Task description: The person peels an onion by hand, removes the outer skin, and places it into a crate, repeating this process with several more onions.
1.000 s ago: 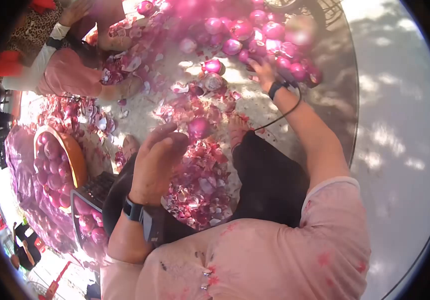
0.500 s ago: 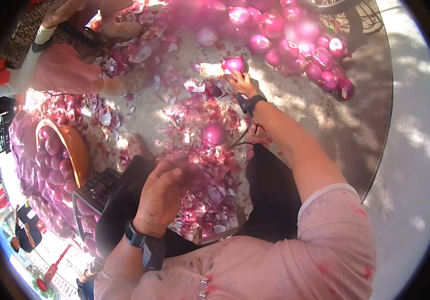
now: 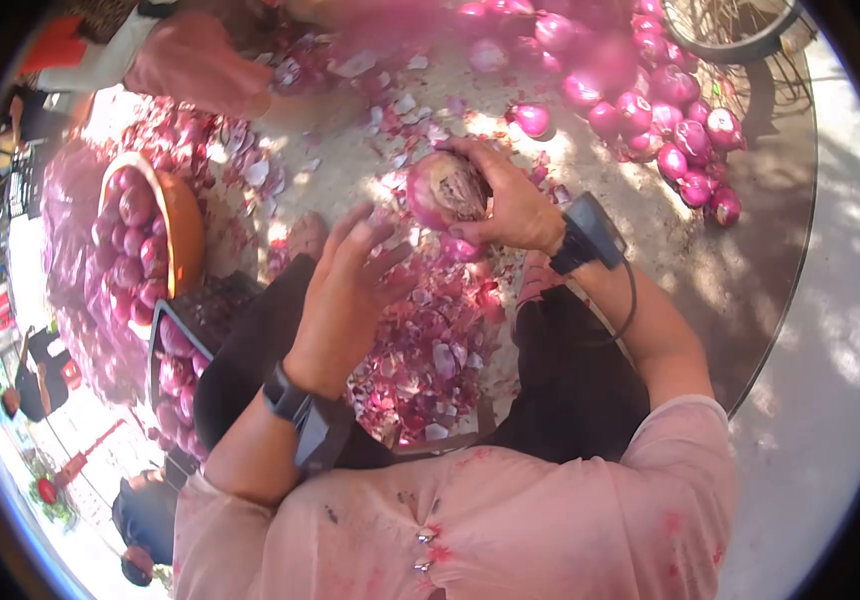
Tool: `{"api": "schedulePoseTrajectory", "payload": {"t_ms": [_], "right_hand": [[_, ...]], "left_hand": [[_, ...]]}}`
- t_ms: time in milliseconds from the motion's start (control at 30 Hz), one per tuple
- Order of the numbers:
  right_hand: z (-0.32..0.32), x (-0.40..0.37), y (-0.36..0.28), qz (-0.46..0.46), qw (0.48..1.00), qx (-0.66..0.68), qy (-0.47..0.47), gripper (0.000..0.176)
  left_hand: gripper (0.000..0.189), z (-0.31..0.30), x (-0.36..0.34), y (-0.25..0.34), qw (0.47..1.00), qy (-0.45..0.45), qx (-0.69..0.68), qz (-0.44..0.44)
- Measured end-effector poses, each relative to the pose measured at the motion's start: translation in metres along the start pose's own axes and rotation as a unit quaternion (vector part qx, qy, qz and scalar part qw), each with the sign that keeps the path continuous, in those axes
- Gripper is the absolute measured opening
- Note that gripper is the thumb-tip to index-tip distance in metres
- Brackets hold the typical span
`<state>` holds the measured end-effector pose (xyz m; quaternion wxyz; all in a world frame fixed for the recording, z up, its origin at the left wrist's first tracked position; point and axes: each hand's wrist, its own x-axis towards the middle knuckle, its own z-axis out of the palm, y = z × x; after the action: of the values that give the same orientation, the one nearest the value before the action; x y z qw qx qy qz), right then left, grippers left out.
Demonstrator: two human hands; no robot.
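My right hand (image 3: pixel 512 200) grips a large purple onion (image 3: pixel 440 192) with a rough, fibrous end facing up. My left hand (image 3: pixel 342 290) is raised to the left of that onion, fingers apart, with nothing in it. Beneath both hands, a heap of purple onion skins (image 3: pixel 415 370) covers the ground between the knees. A single onion (image 3: pixel 531 120) lies on the ground beyond my right hand.
Many onions (image 3: pixel 675 120) are piled at the upper right beside a round metal rim (image 3: pixel 735 45). On the left stand an orange bowl (image 3: pixel 186 225) of onions and a dark crate (image 3: pixel 215 310). A co-worker's pink-clothed leg (image 3: pixel 195 65) is at the upper left.
My right hand has come back from the far onions towards me and now holds a large onion. My left hand stays raised with its fingers spread. The view has shifted.
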<state>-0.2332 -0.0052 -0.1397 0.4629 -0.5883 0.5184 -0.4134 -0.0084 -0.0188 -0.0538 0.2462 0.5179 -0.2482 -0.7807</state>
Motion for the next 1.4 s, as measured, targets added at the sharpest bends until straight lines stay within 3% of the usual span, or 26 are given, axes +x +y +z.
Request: {"api": "schedulePoseTrajectory", "payload": {"t_ms": [33,67,100,133,233,300,433,467,567,633,667,733,900,1000,1067,1233,1333,1367,1400], "right_hand": [[-0.001,0.002,-0.027,-0.005,1.000,0.001,-0.009,0.088],[-0.003,0.003,-0.053,-0.067,0.995,-0.062,-0.043,0.089],[-0.003,0.002,-0.073,-0.128,0.981,-0.127,-0.075,0.090],[-0.002,0.000,-0.089,-0.131,0.979,-0.133,-0.079,0.090],[0.001,-0.003,-0.123,-0.112,0.972,-0.180,-0.104,0.087],[0.006,-0.005,-0.129,-0.121,0.983,-0.130,-0.039,0.084],[0.010,-0.020,-0.155,-0.084,0.977,-0.197,0.008,0.059],[0.013,-0.024,-0.167,-0.047,0.970,-0.239,0.009,0.045],[0.011,-0.034,-0.166,-0.055,0.952,-0.300,0.027,0.037],[0.012,-0.036,-0.163,-0.079,0.948,-0.299,0.067,0.027],[0.011,-0.037,-0.162,-0.077,0.957,-0.268,0.083,0.023],[0.014,-0.038,-0.159,-0.068,0.967,-0.211,0.123,0.013],[0.022,-0.035,-0.141,-0.104,0.949,-0.247,0.164,0.012],[0.024,-0.033,-0.137,-0.064,0.951,-0.227,0.199,0.011],[0.020,-0.027,-0.125,0.026,0.980,-0.069,0.184,0.010],[0.007,-0.021,-0.111,0.051,0.979,0.055,0.190,0.012],[0.004,-0.024,-0.111,0.059,0.887,0.386,0.247,0.007],[-0.002,-0.028,-0.113,0.059,0.887,0.388,0.245,0.007],[-0.012,-0.035,-0.115,0.025,0.854,0.464,0.233,0.008]], "left_hand": [[0.055,0.003,0.000,0.002,1.000,-0.009,-0.022,0.000],[0.055,0.009,-0.002,0.006,1.000,-0.006,-0.027,0.006],[0.056,0.016,-0.006,0.010,0.994,-0.089,-0.060,0.007],[0.057,0.021,-0.010,0.014,0.980,-0.174,-0.093,0.008],[0.056,0.025,-0.014,0.017,0.977,-0.159,-0.139,0.027],[0.052,0.026,-0.021,0.026,0.972,-0.168,-0.156,0.039],[0.046,0.023,-0.022,0.026,0.959,-0.214,-0.168,0.083],[0.045,0.022,-0.020,0.023,0.958,-0.201,-0.170,0.110],[0.037,0.023,-0.024,0.023,0.949,-0.225,-0.160,0.150],[0.041,0.030,-0.028,0.022,0.971,-0.110,-0.137,0.159],[0.051,0.032,-0.025,0.021,0.966,-0.113,-0.163,0.164],[0.054,0.034,-0.023,0.017,0.968,-0.110,-0.140,0.175],[0.060,0.039,-0.013,0.010,0.969,-0.102,-0.122,0.190],[0.061,0.041,-0.008,0.010,0.968,-0.097,-0.125,0.196],[0.056,0.041,-0.007,0.012,0.974,-0.078,-0.135,0.161],[0.047,0.049,-0.007,0.016,0.964,-0.119,-0.187,0.146],[0.041,0.048,-0.005,0.016,0.953,-0.167,-0.223,0.122],[0.039,0.047,-0.005,0.017,0.943,-0.201,-0.243,0.104],[0.039,0.048,-0.006,0.018,0.944,-0.199,-0.241,0.105]]}}
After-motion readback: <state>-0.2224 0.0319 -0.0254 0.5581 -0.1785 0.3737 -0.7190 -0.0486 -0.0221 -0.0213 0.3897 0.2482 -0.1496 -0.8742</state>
